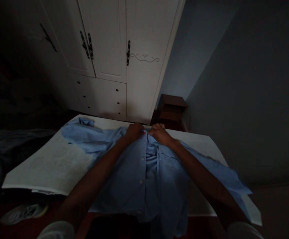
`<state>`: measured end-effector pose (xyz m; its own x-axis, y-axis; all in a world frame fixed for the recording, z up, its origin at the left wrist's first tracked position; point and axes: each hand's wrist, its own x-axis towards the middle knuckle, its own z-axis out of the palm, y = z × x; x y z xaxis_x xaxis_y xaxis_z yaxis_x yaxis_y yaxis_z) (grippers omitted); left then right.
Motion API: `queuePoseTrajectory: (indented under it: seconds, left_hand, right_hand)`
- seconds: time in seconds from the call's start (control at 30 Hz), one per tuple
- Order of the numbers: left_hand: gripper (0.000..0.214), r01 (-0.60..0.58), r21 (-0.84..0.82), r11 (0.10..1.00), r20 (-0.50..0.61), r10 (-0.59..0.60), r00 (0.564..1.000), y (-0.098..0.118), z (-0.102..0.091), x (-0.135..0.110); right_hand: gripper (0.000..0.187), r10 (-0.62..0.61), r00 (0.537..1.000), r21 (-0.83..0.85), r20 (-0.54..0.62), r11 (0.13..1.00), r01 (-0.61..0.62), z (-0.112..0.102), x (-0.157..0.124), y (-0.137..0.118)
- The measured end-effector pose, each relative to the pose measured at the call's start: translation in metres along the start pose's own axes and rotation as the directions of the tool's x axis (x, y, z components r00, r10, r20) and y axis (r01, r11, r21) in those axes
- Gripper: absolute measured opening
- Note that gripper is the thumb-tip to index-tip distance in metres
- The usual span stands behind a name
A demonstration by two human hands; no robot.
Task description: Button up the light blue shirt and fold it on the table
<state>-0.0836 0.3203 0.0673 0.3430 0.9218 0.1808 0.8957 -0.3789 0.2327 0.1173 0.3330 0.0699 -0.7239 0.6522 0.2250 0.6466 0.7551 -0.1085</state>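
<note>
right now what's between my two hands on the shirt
Only a narrow strip of the blue shirt, its buttoned front near the collar, lies between the left hand and the right hand; the head view shows it.

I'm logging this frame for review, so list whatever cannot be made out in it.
Head view: the collar of the light blue buttoned cloth shirt lies under the left hand and right hand; their grip is hidden.
Head view: the shirt's hem hangs past the white flat table into shadow at the bottom edge.
Head view: the dark crumpled fabric heap at left is too dim to identify.
</note>
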Motion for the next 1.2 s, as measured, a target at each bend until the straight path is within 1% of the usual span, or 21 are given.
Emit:
queuePoseTrajectory:
  seconds: [0.07,0.13,0.17,0.27,0.33,0.4,0.5,0.6,0.67,0.73,0.87,1.0,1.1,1.2]
  left_hand:
    - [0.026,0.028,-0.029,0.999,-0.033,-0.029,0.999,0.001,0.003,0.001]
    - [0.025,0.063,-0.052,0.997,-0.065,-0.066,0.996,0.002,0.005,0.003]
    - [0.024,0.081,-0.065,0.995,-0.083,-0.086,0.993,0.003,0.006,0.003]
    - [0.022,0.112,-0.129,0.985,-0.131,-0.129,0.983,0.004,0.01,0.001]
    - [0.021,0.103,-0.175,0.979,-0.147,-0.129,0.981,0.004,0.014,-0.002]
    - [0.021,0.087,-0.206,0.975,-0.159,-0.121,0.98,0.006,0.019,-0.008]
    - [0.019,0.111,-0.233,0.966,-0.201,-0.159,0.967,0.012,0.025,-0.017]
    - [0.019,0.124,-0.236,0.964,-0.235,-0.18,0.955,0.017,0.027,-0.024]
    - [0.022,0.105,-0.231,0.967,-0.244,-0.162,0.956,0.019,0.026,-0.026]
    - [0.023,0.089,-0.217,0.972,-0.248,-0.144,0.958,0.018,0.026,-0.026]
    - [0.025,0.028,-0.185,0.982,-0.237,-0.072,0.969,0.014,0.025,-0.026]
    - [0.034,-0.018,-0.105,0.994,-0.211,-0.004,0.977,0.012,0.024,-0.027]
    - [0.036,-0.051,-0.059,0.997,-0.19,0.039,0.981,0.011,0.024,-0.028]
    - [0.031,-0.047,-0.05,0.998,-0.166,0.038,0.985,0.009,0.026,-0.027]
  right_hand:
    - [0.021,-0.043,0.994,0.021,-0.1,0.999,0.045,-0.004,-0.003,-0.002]
    - [0.023,-0.039,0.981,0.08,-0.188,0.995,0.055,-0.005,-0.007,-0.005]
    - [0.024,-0.026,0.977,0.117,-0.21,0.992,0.051,-0.003,-0.01,-0.007]
    - [0.027,0.024,0.973,0.235,-0.229,0.972,0.032,0.007,-0.014,-0.011]
    - [0.027,0.056,0.962,0.311,-0.267,0.95,0.031,0.016,-0.014,-0.012]
    - [0.026,0.056,0.946,0.381,-0.32,0.921,0.074,0.024,-0.013,-0.012]
    - [0.025,0.014,0.929,0.442,-0.369,0.882,0.162,0.03,-0.011,-0.01]
    - [0.024,0.06,0.924,0.46,-0.378,0.878,0.131,0.033,-0.011,-0.01]
    - [0.02,0.105,0.92,0.473,-0.378,0.876,0.094,0.036,-0.011,-0.012]
    - [0.018,0.125,0.913,0.49,-0.389,0.867,0.09,0.04,-0.012,-0.012]
    - [0.029,0.109,0.914,0.473,-0.391,0.876,0.098,0.046,-0.013,-0.009]
    - [0.037,0.094,0.935,0.329,-0.341,0.944,0.025,0.047,-0.013,0.0]
    - [0.028,0.109,0.951,0.22,-0.291,0.974,-0.044,0.045,-0.014,0.004]
    - [0.022,0.13,0.958,0.184,-0.257,0.979,-0.083,0.042,-0.014,0.004]
